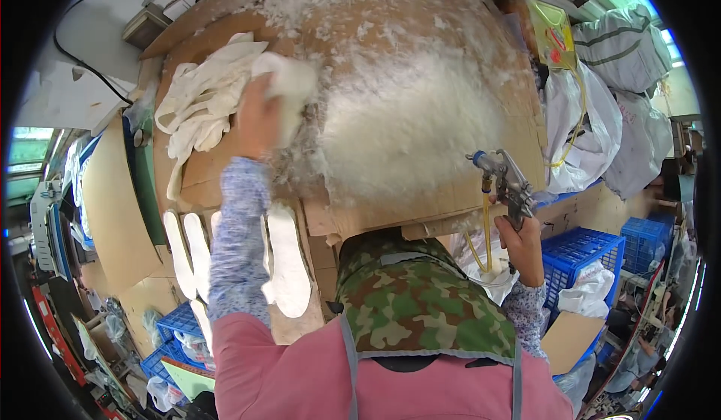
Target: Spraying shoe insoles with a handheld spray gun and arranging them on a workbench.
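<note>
My right hand (520,243) is wrapped round the handle of a metal spray gun (514,187), its blue-tipped nozzle pointing left over the cardboard's near right edge. At the upper left my left hand (257,116) is smeared by motion, with a blurred white fabric piece (289,81) at its fingers. Beside it lies a heap of white fabric pieces (206,93). A large blurred white patch (409,127) covers the middle of the cardboard work surface (353,213); I cannot tell whether it is mist or fluffy material. White sole-shaped pieces (289,270) lie below my left forearm.
White fluff (300,3) coats the far part of the cardboard. A yellow hose (487,232) hangs from the spray gun. A yellow container (552,33) and white sacks (623,48) stand at the right. Blue crates (582,258) are at the lower right.
</note>
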Demonstrator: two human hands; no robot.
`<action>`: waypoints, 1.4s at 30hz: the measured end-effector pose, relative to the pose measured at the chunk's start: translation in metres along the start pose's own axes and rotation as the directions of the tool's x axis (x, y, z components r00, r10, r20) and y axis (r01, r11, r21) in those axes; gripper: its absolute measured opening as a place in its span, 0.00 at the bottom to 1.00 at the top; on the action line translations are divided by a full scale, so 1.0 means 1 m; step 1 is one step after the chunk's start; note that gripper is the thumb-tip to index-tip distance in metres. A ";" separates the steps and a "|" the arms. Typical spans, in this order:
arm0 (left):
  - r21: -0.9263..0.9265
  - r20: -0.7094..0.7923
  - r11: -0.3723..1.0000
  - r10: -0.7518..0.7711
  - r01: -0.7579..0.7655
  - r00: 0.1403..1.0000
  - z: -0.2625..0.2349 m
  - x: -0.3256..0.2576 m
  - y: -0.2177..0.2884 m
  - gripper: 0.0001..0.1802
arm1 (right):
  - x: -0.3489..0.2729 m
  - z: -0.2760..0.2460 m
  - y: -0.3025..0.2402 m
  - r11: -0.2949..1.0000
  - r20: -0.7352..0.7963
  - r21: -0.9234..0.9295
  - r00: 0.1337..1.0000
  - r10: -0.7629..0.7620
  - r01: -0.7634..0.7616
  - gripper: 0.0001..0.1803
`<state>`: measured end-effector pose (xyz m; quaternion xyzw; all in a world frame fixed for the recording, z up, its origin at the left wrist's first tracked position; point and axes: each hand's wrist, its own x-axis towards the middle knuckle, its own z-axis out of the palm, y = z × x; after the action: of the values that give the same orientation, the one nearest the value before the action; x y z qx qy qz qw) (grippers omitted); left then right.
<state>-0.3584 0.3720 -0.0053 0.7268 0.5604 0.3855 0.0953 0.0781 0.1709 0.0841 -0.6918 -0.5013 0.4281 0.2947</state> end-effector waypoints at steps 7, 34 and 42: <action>0.274 0.498 0.945 0.021 -0.180 0.867 0.111 -0.104 0.138 0.27 | 0.001 -0.008 0.008 0.998 0.021 0.058 1.000 0.003 -0.004 0.16; 0.132 0.342 0.991 -0.021 -0.026 0.940 0.207 -0.084 0.180 0.35 | 0.054 -0.026 0.008 0.993 0.068 0.113 0.997 -0.041 0.033 0.15; 0.376 0.260 0.876 -0.413 0.302 0.873 0.100 -0.160 0.141 0.38 | 0.067 -0.008 0.004 0.998 0.187 0.020 0.981 -0.054 0.051 0.12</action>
<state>-0.1993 0.2098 -0.0659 0.6686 0.7180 0.1351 0.1385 0.0954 0.2333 0.0640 -0.6326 -0.5416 0.4873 0.2627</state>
